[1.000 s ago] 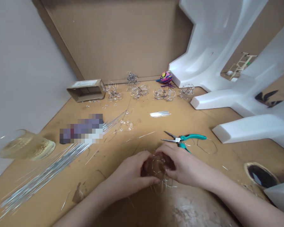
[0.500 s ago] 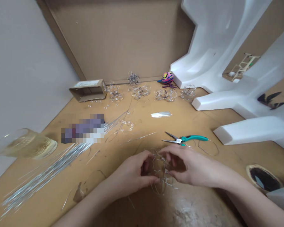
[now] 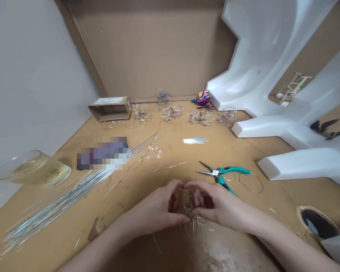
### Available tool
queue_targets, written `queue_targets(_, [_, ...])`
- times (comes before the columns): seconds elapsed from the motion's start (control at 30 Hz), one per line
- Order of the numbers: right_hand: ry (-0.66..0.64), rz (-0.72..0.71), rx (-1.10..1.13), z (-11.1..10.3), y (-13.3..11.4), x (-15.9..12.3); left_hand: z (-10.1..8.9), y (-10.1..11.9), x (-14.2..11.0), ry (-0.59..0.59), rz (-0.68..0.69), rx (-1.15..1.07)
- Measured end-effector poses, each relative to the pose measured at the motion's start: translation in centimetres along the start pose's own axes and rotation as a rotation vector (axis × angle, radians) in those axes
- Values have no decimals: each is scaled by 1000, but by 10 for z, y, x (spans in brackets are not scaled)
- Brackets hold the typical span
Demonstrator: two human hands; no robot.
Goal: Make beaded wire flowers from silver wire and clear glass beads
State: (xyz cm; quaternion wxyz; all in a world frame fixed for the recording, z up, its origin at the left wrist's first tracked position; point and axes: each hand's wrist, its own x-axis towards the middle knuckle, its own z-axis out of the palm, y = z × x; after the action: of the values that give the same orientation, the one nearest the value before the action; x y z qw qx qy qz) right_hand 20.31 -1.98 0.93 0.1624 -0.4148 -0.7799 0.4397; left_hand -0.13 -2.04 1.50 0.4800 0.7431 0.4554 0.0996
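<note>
Between my hands, low over the table, is a looped wire piece [image 3: 190,226] of thin silvery wire. My left hand [image 3: 166,207] is closed on its left side, thumb below and fingers curled above. From the right, my right hand [image 3: 215,204] pinches the same piece, its index fingertip close to the left one at the top. Parts of the wire are hidden behind the fingers. Just beyond my right hand lie needle-nose pliers [image 3: 215,172] with teal handles, their jaws apart. A bent wire [image 3: 253,183] rests beside the handles.
Long straight wires [image 3: 73,200] lie in a bundle at left, near a glass of pale liquid [image 3: 36,170]. Clear beads [image 3: 155,152] are scattered mid-table. Finished-looking wire pieces [image 3: 171,112] line the back beside an open cardboard box [image 3: 110,109]. White moulded legs [image 3: 294,162] jut in from the right.
My right hand has moved left and closed in on the wire piece, its fingertips now near my left hand's. More of the pliers' lower handle shows. The view has shifted slightly.
</note>
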Motion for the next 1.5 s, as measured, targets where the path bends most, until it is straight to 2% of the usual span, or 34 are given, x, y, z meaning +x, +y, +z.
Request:
queue_targets(0.27, [118, 7, -201, 3, -12, -4, -7, 4, -4, -19, 55, 16])
queue_targets(0.5, [231, -27, -312, 10, -18, -6, -7, 1, -3, 140, 154, 130])
queue_targets(0.7, [213, -86, -378, 13, -17, -5, 0, -3, 2, 219, 172, 241])
queue_targets(0.87, [225, -126, -380, 8, -14, -5, 3, -3, 5, 267, 74, 224])
queue_targets(1.1, [213, -118, -347, 6, -9, -3, 21, -9, 13, 365, 33, 125])
queue_targets(1.27, [207, -136, -357, 5, -10, -2, 23, -8, 12, 416, -4, 113])
queue_targets(1.5, [208, -168, -355, 7, -9, -2, 21, -4, 12, 404, 107, 194])
